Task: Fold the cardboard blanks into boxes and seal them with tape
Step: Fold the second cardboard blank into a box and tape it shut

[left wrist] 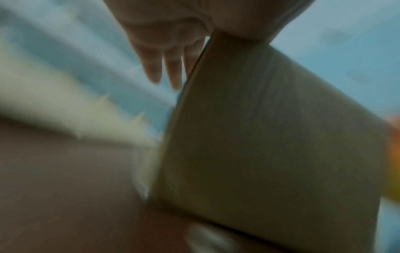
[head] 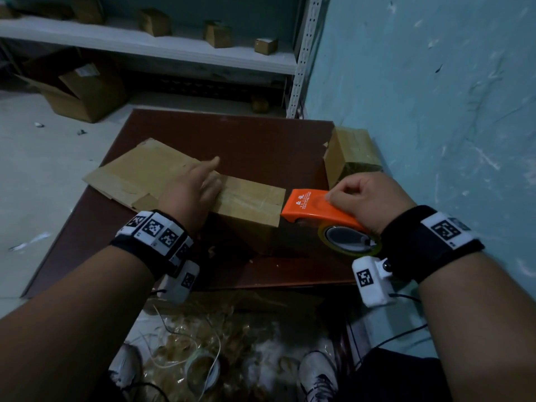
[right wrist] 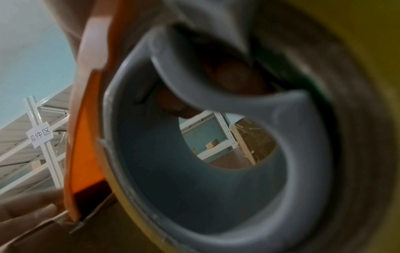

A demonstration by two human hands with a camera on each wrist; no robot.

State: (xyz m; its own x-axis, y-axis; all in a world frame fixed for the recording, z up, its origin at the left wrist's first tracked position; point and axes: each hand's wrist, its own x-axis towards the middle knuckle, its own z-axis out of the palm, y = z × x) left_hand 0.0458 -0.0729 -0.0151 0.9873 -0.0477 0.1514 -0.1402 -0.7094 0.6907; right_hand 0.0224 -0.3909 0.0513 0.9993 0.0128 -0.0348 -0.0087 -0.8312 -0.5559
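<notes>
A folded cardboard box (head: 249,204) stands on the small brown table (head: 246,134), with clear tape along its top seam. My left hand (head: 191,190) rests palm-down on the box top. In the left wrist view its fingers (left wrist: 171,68) reach straight past the far side of the box (left wrist: 270,145). My right hand (head: 368,198) grips an orange tape dispenser (head: 313,210), whose front edge meets the box's right top edge. Its yellowish tape roll (head: 348,239) hangs under my palm. The right wrist view is filled by the dispenser's grey core (right wrist: 194,188).
Flat cardboard blanks (head: 139,172) lie on the table behind my left hand. A taped box (head: 351,152) sits at the table's right corner against the blue wall (head: 435,82). Behind are a white shelf (head: 174,44) with small boxes and an open carton (head: 84,91). Tape scraps (head: 203,343) litter the floor.
</notes>
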